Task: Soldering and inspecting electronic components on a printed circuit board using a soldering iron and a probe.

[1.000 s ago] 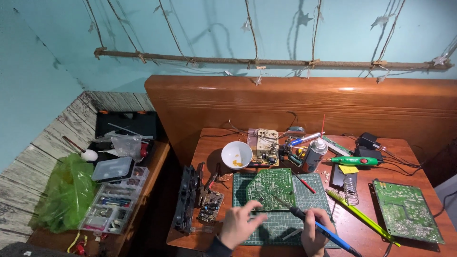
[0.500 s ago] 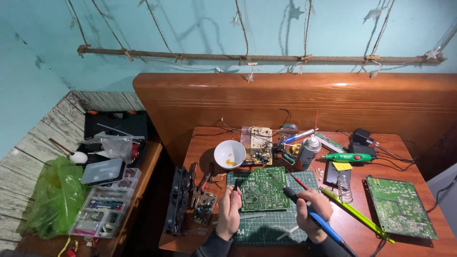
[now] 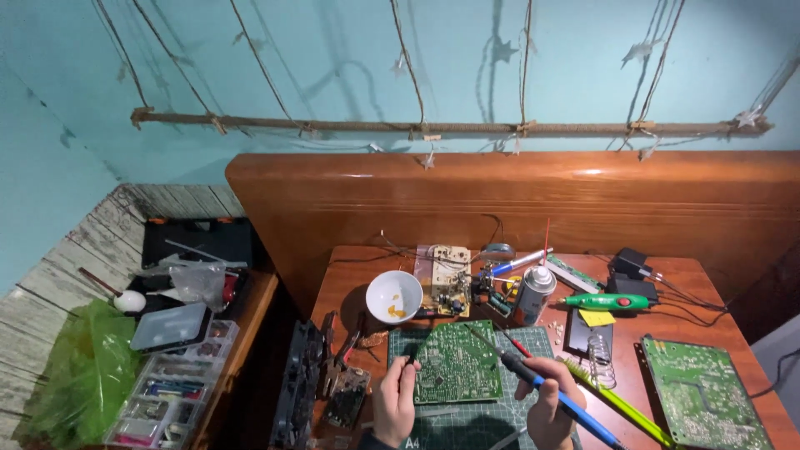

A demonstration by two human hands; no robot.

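Wall: a teal wall fills the upper half, with a rough wooden pole (image 3: 450, 127) strung across it and cords hanging from above.
Headboard: a broad polished wooden panel (image 3: 517, 200) stands behind the table.
Table: a reddish wooden table (image 3: 350, 279) crowded with electronics parts.
Side shelf: to the left, a lower surface carries a green plastic bag (image 3: 79, 379), a clear parts organiser (image 3: 171, 387) and a black tool case (image 3: 196, 242).
Cutting mat: a green gridded mat (image 3: 467, 421) lies on the table's near edge, under the work.
Second board: a larger green circuit board (image 3: 704, 404) lies at the table's right end, well apart from the hands.
Circuit board: the green circuit board (image 3: 458, 360) being worked on rests on the mat, between the two hands.
Small board: a pale circuit board (image 3: 446, 279) sits behind it, just beside a white bowl (image 3: 393, 296).
Spray can: a silver can (image 3: 533, 293) with a red straw stands upright right of the pale board.
Green tool: a green pen-shaped tool (image 3: 608, 301) lies farther right.
Soldering iron: a blue-handled iron (image 3: 554, 392) slants up and left, its tip over the board.
Right hand: the right hand (image 3: 550, 404) has its fingers wrapped round the iron's handle.
Left hand: the left hand (image 3: 396, 400) has its fingers closed, pinching a thin dark wire (image 3: 418, 350) at the board's left edge.
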